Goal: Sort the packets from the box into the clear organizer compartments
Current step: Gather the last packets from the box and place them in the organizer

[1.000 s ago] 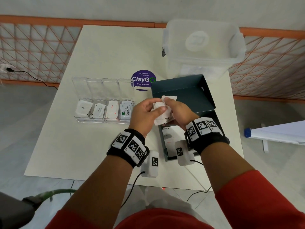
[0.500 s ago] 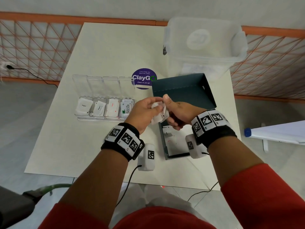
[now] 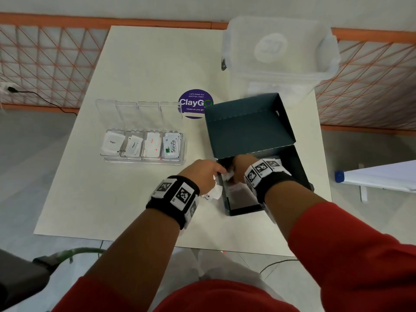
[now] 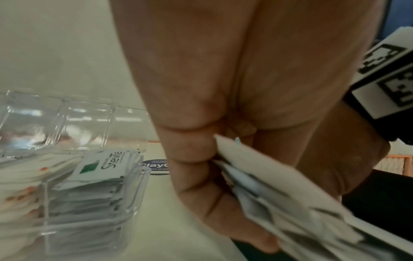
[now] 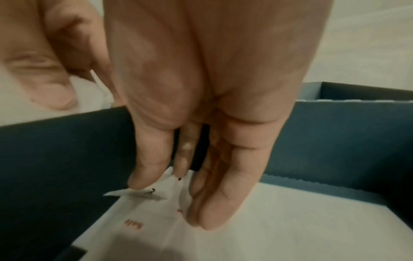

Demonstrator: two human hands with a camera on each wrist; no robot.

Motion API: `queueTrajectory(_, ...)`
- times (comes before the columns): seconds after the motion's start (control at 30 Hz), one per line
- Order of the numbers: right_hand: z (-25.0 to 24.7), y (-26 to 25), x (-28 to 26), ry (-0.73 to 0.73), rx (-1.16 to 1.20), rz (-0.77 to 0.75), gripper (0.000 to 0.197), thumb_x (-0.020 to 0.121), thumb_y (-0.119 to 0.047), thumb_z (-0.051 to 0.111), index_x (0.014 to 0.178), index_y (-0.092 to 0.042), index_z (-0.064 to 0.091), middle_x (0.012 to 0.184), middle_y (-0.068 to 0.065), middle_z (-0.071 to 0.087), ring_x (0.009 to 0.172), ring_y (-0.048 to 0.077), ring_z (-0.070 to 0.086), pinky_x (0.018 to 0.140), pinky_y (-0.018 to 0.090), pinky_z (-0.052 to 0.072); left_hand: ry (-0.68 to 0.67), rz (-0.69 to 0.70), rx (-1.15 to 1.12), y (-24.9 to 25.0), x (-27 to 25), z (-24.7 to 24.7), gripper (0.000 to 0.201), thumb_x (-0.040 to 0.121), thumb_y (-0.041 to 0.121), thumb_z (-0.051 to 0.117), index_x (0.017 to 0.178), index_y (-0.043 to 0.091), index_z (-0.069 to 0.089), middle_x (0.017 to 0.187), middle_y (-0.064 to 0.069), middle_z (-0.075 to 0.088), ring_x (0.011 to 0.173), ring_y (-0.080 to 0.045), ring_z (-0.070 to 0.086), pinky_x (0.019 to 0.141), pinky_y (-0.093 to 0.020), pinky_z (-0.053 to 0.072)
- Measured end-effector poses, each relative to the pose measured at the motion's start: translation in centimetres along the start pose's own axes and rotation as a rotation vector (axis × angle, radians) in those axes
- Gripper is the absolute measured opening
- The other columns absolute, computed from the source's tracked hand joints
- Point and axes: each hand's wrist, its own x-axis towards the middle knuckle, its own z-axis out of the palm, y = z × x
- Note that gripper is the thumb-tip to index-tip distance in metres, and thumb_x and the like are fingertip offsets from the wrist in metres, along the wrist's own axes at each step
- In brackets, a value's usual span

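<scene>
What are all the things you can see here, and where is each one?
table: one, cream, under everything
clear organizer: one, see-through, four compartments, lid up, left of the box
packets in organizer: white, in all four compartments; count unclear
box: one, dark teal, lid open, right of the organizer
packets in box: white; count unclear
round sticker: one, purple, behind the organizer
plastic tub: one, cloudy clear, far right corner
fence: orange, behind the table
left hand: holds a bunch of white packets beside the box
right hand: reaching into the box, fingers straight
</scene>
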Motion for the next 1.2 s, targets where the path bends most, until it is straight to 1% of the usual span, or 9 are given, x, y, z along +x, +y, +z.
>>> queueTrajectory(0.07,0.6,-0.4,0.3,0.013,-0.061,-0.054,0.037,0.077,-0.037,0.08,0.111,-0.033,0.066,0.072,-0.013,0.054,0.077,0.022,0.057,0.079,0.034,0.053,0.008,0.016,0.005,0.0,0.2,0.0,0.051,0.092,-0.001,0.05,0.135,0.025,0.056,0.131,-0.002,0.059,0.119,-0.02,0.054,0.088,-0.017,0.033)
queueTrajectory(0.17,1.1,-0.9,0.3,0.04,-0.055,-0.033,0.022,0.074,-0.03,0.081,0.092,-0.027,0.067,0.075,-0.006,0.061,0.068,0.02,0.06,0.068,0.03,0.051,0.015,0.019,0.004,0.0,0.2,0.0,0.052,0.091,-0.003,0.049,0.134,0.025,0.057,0.131,-0.003,0.059,0.119,-0.021,0.054,0.09,-0.02,0.036)
queueTrajectory(0.37,1.2,-0.6,-0.9,-0.14,-0.175,-0.08,0.034,0.056,-0.047,0.074,0.084,-0.033,0.061,0.076,-0.011,0.067,0.073,0.02,0.068,0.077,0.038,0.058,0.016,0.004,-0.049,-0.3,0.3,0.1,0.051,0.092,-0.005,0.05,0.131,0.026,0.059,0.129,-0.002,0.06,0.116,-0.02,0.055,0.087,-0.018,0.035)
queueTrajectory(0.6,0.1,-1.2,-2.0,-0.19,-0.16,-0.081,0.031,0.065,-0.035,0.086,0.089,-0.029,0.068,0.086,-0.006,0.071,0.083,0.021,0.069,0.084,0.038,0.058,0.034,-0.007,-0.083,-0.6,0.6,0.4,0.05,0.091,-0.004,0.051,0.129,0.027,0.061,0.128,-0.002,0.061,0.114,-0.019,0.056,0.087,-0.017,0.035)
queueTrajectory(0.73,1.4,-1.6,-4.3,-0.183,-0.177,-0.101,0.035,0.064,-0.052,0.071,0.074,-0.022,0.057,0.074,-0.006,0.067,0.066,0.017,0.065,0.067,0.03,0.053,0.041,-0.007,-0.078,-0.4,0.6,0.5,0.049,0.092,-0.005,0.051,0.13,0.025,0.06,0.13,-0.002,0.059,0.117,-0.02,0.055,0.088,-0.016,0.033)
queueTrajectory(0.83,1.0,-1.6,-5.3,-0.209,-0.259,-0.079,0.037,0.076,-0.057,0.06,0.079,-0.02,0.062,0.074,-0.003,0.068,0.065,0.019,0.064,0.064,0.029,0.049,0.045,-0.014,-0.095,-0.3,0.6,0.4,0.05,0.091,-0.006,0.05,0.13,0.024,0.06,0.129,-0.002,0.06,0.116,-0.02,0.056,0.088,-0.016,0.035)
queueTrajectory(0.97,0.0,-3.1,-5.6,-0.423,-0.171,0.008,0.026,0.092,-0.035,0.061,0.11,-0.017,0.063,0.098,0.004,0.07,0.077,0.02,0.064,0.064,0.026,0.044,0.052,-0.02,-0.11,-0.3,0.3,0.3,0.05,0.091,-0.007,0.05,0.128,0.024,0.061,0.128,-0.002,0.06,0.114,-0.018,0.057,0.088,-0.016,0.037)
queueTrajectory(1.07,-0.8,-3.0,-5.9,-0.622,0.064,0.061,0.034,0.098,-0.014,0.058,0.132,-0.008,0.058,0.132,0.013,0.059,0.12,0.029,0.058,0.078,0.031,0.05,0.063,-0.029,-0.118,-0.3,0.3,0.2,0.051,0.09,-0.008,0.051,0.128,0.024,0.061,0.128,-0.002,0.061,0.114,-0.017,0.057,0.087,-0.016,0.037)
queueTrajectory(1.2,-1.3,-2.7,-6.2,-0.802,-0.013,0.063,0.021,0.093,-0.012,0.068,0.113,-0.012,0.062,0.114,0.017,0.056,0.115,0.03,0.053,0.105,0.043,0.045,0.076,-0.039,-0.115,-0.3,0.3,0.2,0.05,0.09,-0.007,0.052,0.128,0.025,0.061,0.128,-0.002,0.061,0.115,-0.017,0.057,0.086,-0.015,0.036)
